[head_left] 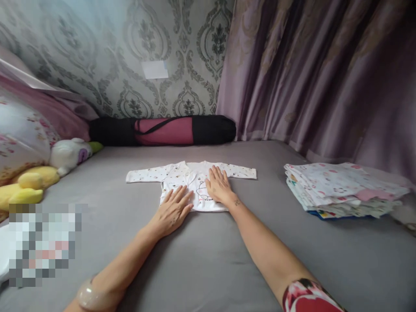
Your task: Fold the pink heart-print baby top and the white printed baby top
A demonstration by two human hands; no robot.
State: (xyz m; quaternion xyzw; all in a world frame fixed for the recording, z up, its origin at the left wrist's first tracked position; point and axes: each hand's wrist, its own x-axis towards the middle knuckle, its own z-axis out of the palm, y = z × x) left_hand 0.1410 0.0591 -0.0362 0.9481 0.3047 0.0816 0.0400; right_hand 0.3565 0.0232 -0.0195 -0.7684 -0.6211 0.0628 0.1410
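Observation:
A small white long-sleeved shirt (pixel 191 177) with a scattered print lies spread on the grey sheet (pixel 201 260), its sleeves stretched out to both sides. My left hand (pixel 174 208) lies flat on the shirt's lower left part, fingers apart. On the right side of its chest rests my right hand (pixel 218 185), also flat with fingers spread, partly covering a printed drawing. Neither hand grips the cloth.
A stack of folded printed cloths (pixel 344 186) stands at the right. Along the back wall lies a black and red long bag (pixel 169 131). Plush toys (pixel 69 155) and a blurred-out item (pixel 45 245) are at the left. Purple curtains (pixel 276 73) hang at the back right.

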